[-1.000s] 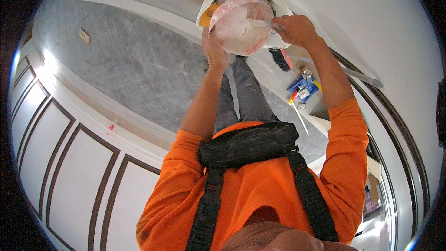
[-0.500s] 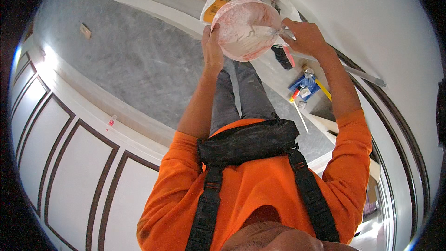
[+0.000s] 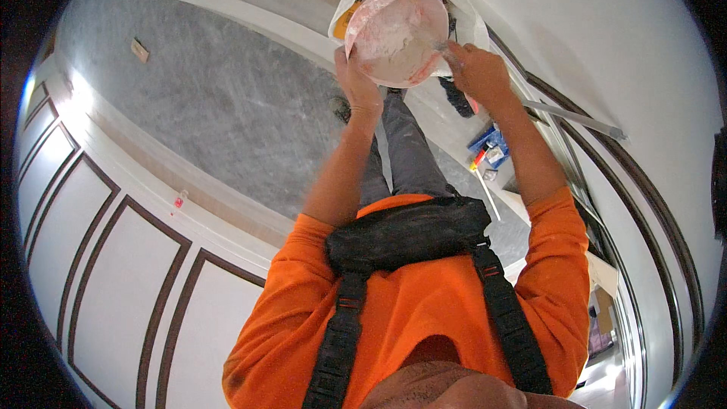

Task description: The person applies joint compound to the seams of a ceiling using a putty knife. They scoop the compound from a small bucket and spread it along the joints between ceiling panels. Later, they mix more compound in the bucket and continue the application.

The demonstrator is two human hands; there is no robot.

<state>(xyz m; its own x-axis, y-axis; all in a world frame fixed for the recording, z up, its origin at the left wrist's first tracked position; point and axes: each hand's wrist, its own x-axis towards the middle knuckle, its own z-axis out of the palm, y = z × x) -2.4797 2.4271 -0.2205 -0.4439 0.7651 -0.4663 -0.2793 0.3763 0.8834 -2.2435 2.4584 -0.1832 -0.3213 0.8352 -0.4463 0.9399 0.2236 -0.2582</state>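
Pink mixing bowl [image 3: 369, 19], whitish paste [image 3: 400, 51] inside, stood higher against the white bag [image 3: 472, 21] than I saw half a second earlier. The left hand [image 3: 357, 85] curled around the bowl's left rim; the right hand [image 3: 482, 74] closed on a blurred tool [image 3: 441, 46] at its right.

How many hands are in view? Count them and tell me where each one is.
2: the left hand at the left side of the pinkish bowl, partly hidden behind it; the right hand at its right rim, gripping a tool. No others show.
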